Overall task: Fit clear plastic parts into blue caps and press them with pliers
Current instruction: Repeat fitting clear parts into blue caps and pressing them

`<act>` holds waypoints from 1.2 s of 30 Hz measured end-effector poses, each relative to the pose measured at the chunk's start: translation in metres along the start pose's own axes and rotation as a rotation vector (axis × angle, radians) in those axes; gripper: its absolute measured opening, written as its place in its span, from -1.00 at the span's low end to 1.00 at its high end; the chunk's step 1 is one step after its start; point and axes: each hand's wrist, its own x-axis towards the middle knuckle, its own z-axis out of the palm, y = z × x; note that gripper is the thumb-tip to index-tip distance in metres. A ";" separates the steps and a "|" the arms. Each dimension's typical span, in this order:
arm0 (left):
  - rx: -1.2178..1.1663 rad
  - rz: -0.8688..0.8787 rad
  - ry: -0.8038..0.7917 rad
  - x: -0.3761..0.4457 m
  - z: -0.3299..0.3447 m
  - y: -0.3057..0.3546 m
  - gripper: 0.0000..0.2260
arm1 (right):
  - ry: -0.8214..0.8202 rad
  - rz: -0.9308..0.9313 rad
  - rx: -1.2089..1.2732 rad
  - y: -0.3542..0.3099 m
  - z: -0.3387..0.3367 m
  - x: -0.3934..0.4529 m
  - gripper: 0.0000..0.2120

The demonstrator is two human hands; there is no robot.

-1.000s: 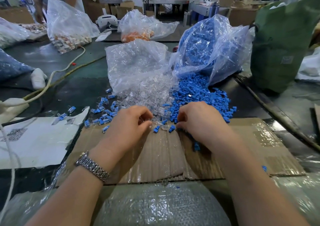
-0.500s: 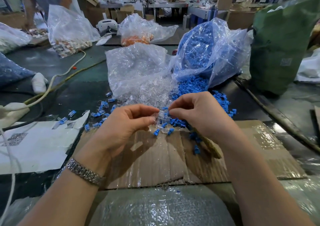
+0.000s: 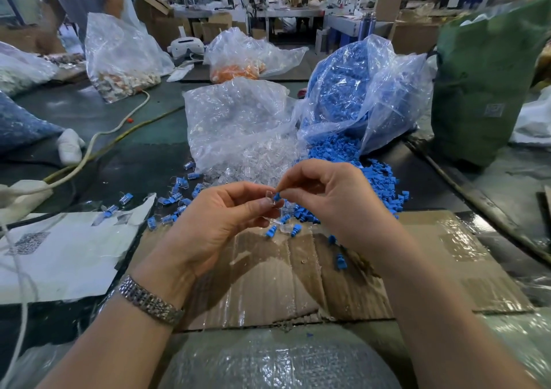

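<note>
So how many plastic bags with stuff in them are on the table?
6 at least: clear parts bag, blue caps bag, orange bag, mixed bag, white bag and bluish bag at the left edge. More may be hidden.

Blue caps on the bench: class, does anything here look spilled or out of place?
Yes. The blue caps have poured out of their open bag into a loose heap, and a few strays lie apart on the cardboard below the right hand.
</note>
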 end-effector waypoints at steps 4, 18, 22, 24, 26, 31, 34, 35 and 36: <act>0.016 -0.001 0.009 0.000 0.000 0.000 -0.80 | -0.003 -0.055 -0.068 0.001 0.003 0.001 -0.92; 0.025 0.009 0.044 0.000 -0.002 0.002 -0.77 | -0.116 0.608 -0.810 0.025 -0.026 -0.001 -0.54; 0.036 0.016 0.047 0.001 -0.005 0.001 -0.77 | -0.126 0.561 -0.841 0.024 -0.022 -0.001 -0.60; 0.021 0.024 0.068 0.002 -0.006 0.001 -0.76 | -0.110 0.539 -0.824 0.024 -0.023 -0.001 -0.66; -0.008 0.032 0.091 0.002 -0.006 0.001 -0.75 | -0.088 0.524 -0.729 0.024 -0.026 0.000 -0.66; -0.061 0.047 0.154 0.003 -0.006 0.002 -0.78 | -0.156 0.456 -0.256 0.011 -0.036 -0.002 -0.70; -0.098 0.058 0.180 0.004 -0.004 0.001 -0.78 | -0.369 0.454 0.011 0.005 -0.027 -0.006 -0.78; -0.104 0.063 0.182 0.004 -0.003 0.002 -0.78 | -0.402 0.462 0.097 0.004 -0.023 -0.007 -0.79; -0.101 0.067 0.180 0.004 -0.002 0.002 -0.78 | -0.419 0.467 0.157 0.003 -0.020 -0.007 -0.79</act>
